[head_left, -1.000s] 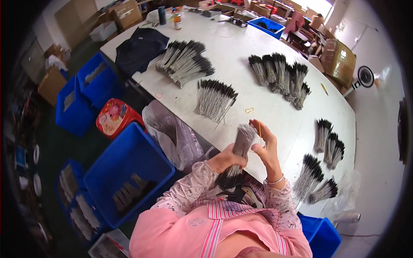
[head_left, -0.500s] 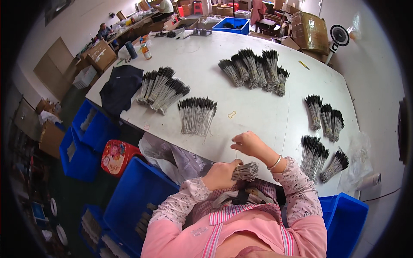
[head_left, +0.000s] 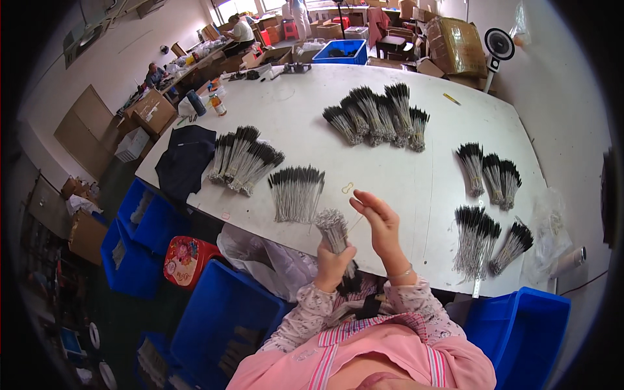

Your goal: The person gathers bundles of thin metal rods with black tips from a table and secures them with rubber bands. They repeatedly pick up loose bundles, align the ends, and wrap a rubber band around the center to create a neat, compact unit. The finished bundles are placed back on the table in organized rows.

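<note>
My left hand [head_left: 333, 265] is wrapped round a bundle of thin wire brushes [head_left: 333, 229], its looped wire ends up and black bristle ends down near my lap. Beside it, my right hand [head_left: 382, 227] is raised with its fingers bent. A thin pale rubber band [head_left: 355, 225] runs taut from that hand to the bundle; the exact grip on it is partly hidden. Just beyond my fingers a loose yellowish rubber band [head_left: 348, 188] lies on the white table [head_left: 396, 175]. Left of the held bundle lies a spread row of loose wire brushes [head_left: 296, 195].
More brush bundles lie at the left [head_left: 244, 159], far middle [head_left: 377, 117] and right [head_left: 478, 237] of the table. Blue bins [head_left: 224, 325] stand below on the left, another blue bin [head_left: 520, 331] on the right. A dark cloth [head_left: 185, 159] hangs over the left edge.
My left hand has raised the bundle from lying sideways to nearly upright, a little leftward. My right hand has turned, its fingers now pointing up. The view has shifted slightly.
</note>
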`<action>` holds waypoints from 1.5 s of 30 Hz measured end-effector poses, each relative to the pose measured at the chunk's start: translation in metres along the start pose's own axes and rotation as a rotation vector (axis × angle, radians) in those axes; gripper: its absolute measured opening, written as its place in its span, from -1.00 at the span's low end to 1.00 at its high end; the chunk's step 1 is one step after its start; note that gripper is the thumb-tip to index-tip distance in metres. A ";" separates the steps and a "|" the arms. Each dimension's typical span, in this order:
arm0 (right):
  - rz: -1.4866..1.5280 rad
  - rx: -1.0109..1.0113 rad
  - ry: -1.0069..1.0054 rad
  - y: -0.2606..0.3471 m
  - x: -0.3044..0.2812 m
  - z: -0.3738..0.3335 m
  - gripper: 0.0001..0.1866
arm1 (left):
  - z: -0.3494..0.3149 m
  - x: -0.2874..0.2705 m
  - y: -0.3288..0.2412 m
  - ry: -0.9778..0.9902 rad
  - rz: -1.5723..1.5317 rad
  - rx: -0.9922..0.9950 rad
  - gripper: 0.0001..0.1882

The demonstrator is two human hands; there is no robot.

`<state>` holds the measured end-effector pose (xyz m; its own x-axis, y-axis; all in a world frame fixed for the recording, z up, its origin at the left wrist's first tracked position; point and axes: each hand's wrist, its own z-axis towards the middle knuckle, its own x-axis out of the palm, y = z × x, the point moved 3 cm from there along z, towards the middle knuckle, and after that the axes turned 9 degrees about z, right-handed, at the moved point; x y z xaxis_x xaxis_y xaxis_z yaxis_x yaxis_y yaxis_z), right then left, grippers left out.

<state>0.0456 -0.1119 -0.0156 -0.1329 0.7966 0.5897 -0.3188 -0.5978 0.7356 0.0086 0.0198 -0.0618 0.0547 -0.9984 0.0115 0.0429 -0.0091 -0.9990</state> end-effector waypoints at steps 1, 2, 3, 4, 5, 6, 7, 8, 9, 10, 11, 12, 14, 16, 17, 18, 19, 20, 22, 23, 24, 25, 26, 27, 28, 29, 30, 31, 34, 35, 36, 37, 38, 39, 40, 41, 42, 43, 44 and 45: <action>-0.281 -0.058 0.076 -0.003 -0.002 -0.003 -0.60 | 0.000 0.002 0.002 -0.010 -0.047 -0.030 -0.73; -0.561 -0.116 0.155 -0.004 -0.003 -0.007 -0.61 | 0.000 0.003 0.005 -0.020 -0.094 -0.059 -0.74; -0.842 -0.177 0.238 -0.004 -0.002 -0.008 -0.62 | 0.001 0.004 0.005 -0.032 -0.143 -0.083 -0.75; -0.718 -0.161 0.238 -0.002 -0.005 -0.007 -0.63 | 0.003 0.002 0.002 -0.047 -0.089 -0.071 -0.76; -0.594 -0.144 0.237 0.000 -0.008 -0.004 -0.63 | 0.006 -0.002 -0.003 -0.062 -0.035 -0.059 -0.77; -0.478 -0.125 0.225 0.002 -0.013 -0.003 -0.63 | 0.008 -0.004 -0.005 -0.066 0.016 -0.054 -0.78; -0.620 -0.204 0.239 0.003 -0.012 -0.007 -0.63 | 0.008 -0.010 -0.001 -0.044 -0.044 -0.098 -0.78; -0.722 -0.304 0.237 0.000 -0.011 -0.004 -0.63 | 0.011 -0.010 -0.005 -0.062 -0.028 -0.028 -0.78; -0.832 -0.389 0.231 -0.005 -0.013 -0.001 -0.62 | 0.013 -0.006 -0.010 -0.075 -0.015 0.026 -0.78; -0.947 -0.459 0.224 -0.013 -0.017 -0.002 -0.61 | 0.012 -0.002 -0.010 -0.083 -0.002 0.066 -0.78; -0.932 -0.465 0.160 -0.013 -0.014 -0.002 -0.57 | 0.009 -0.001 -0.010 -0.048 -0.031 -0.005 -0.77; -0.933 -0.473 0.094 -0.005 -0.009 -0.001 -0.52 | 0.007 0.003 -0.011 -0.010 -0.072 -0.077 -0.76; -0.924 -0.521 0.080 0.007 0.002 -0.004 -0.32 | 0.002 0.007 -0.015 0.008 -0.136 -0.174 -0.75; -0.808 -0.285 0.127 0.003 -0.009 -0.004 -0.19 | 0.006 0.005 -0.008 -0.015 -0.104 -0.197 -0.73; -0.742 -0.173 0.150 0.001 -0.013 -0.004 -0.12 | 0.007 0.002 -0.005 -0.028 -0.086 -0.204 -0.72; -0.813 -0.120 0.177 0.006 -0.011 -0.002 -0.09 | 0.008 -0.003 -0.003 -0.038 0.118 -0.109 -0.67; -0.887 -0.072 0.202 0.014 -0.010 0.001 -0.07 | 0.011 -0.007 0.001 -0.040 0.318 -0.006 -0.63; -0.961 -0.022 0.228 0.017 -0.012 0.004 -0.04 | 0.011 -0.010 0.003 -0.040 0.516 0.100 -0.59; -0.966 0.154 0.343 0.016 -0.017 0.016 -0.14 | 0.005 -0.007 -0.004 -0.022 0.710 0.107 -0.56; -0.942 0.314 0.401 0.018 -0.019 0.022 -0.15 | 0.002 -0.005 -0.008 0.012 0.767 0.104 -0.56; -0.912 0.473 0.464 0.018 -0.020 0.024 -0.17 | 0.002 -0.004 -0.009 0.040 0.823 0.101 -0.56; -0.902 0.412 0.424 0.021 -0.017 0.023 -0.22 | 0.002 -0.002 -0.010 0.058 0.868 0.159 -0.58; -1.004 0.401 0.472 0.025 -0.013 0.024 -0.23 | 0.003 0.002 -0.013 0.116 0.969 0.175 -0.58; -1.097 0.389 0.527 0.028 -0.008 0.026 -0.23 | 0.002 0.004 -0.018 0.169 1.079 0.188 -0.57; -1.189 0.378 0.581 0.028 -0.003 0.026 -0.24 | 0.002 0.006 -0.020 0.223 1.188 0.201 -0.57; -1.255 0.369 0.638 0.024 0.000 0.026 -0.26 | 0.001 0.007 -0.021 0.274 1.250 0.303 -0.58; -1.321 0.359 0.694 0.019 0.004 0.027 -0.29 | 0.002 0.008 -0.022 0.325 1.310 0.409 -0.60; -1.386 0.348 0.750 0.014 0.005 0.028 -0.31 | 0.003 0.008 -0.023 0.376 1.366 0.517 -0.62; -1.225 0.606 0.609 -0.006 -0.011 0.041 -0.40 | 0.006 0.008 -0.036 0.471 1.354 0.745 -0.63; -1.145 0.695 0.551 -0.008 -0.017 0.047 -0.51 | 0.008 0.003 -0.036 0.423 1.297 0.633 -0.61; -1.120 0.645 0.520 -0.016 -0.030 0.051 -0.57 | 0.012 -0.004 -0.036 0.367 1.237 0.527 -0.58; -1.098 0.550 0.549 -0.015 -0.026 0.052 -0.60 | 0.014 -0.015 -0.035 0.286 1.176 0.407 -0.55; -1.067 0.455 0.585 -0.013 -0.023 0.048 -0.62 | 0.016 -0.023 -0.028 0.269 0.960 0.256 -0.53; -0.963 0.469 0.646 -0.016 -0.024 0.039 -0.66 | 0.017 -0.030 -0.017 0.224 0.733 0.120 -0.51; -0.945 0.380 0.686 -0.005 -0.020 0.024 -0.68 | 0.022 -0.041 -0.008 0.151 0.498 0.012 -0.49; -1.183 0.254 0.743 0.000 -0.015 0.009 -0.71 | 0.025 -0.043 0.005 0.056 0.474 0.053 -0.46; -1.270 0.147 0.767 0.019 0.008 -0.005 -0.79 | 0.030 -0.039 0.018 -0.040 0.457 0.085 -0.43; -1.297 -0.020 0.782 0.023 0.016 -0.011 -0.76 | 0.034 -0.029 0.026 -0.074 0.449 0.013 -0.42; -1.347 -0.158 0.755 0.029 0.016 -0.018 -0.69 | 0.033 -0.016 0.037 -0.059 0.417 -0.068 -0.41; -1.216 -0.169 0.743 0.031 0.017 -0.018 -0.68 | 0.032 -0.012 0.039 -0.076 0.309 0.004 -0.43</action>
<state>0.0171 -0.1153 0.0109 -0.1352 0.6895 -0.7116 -0.6872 0.4521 0.5687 0.0415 0.0336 -0.0993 0.1405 -0.9469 -0.2891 0.0161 0.2941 -0.9556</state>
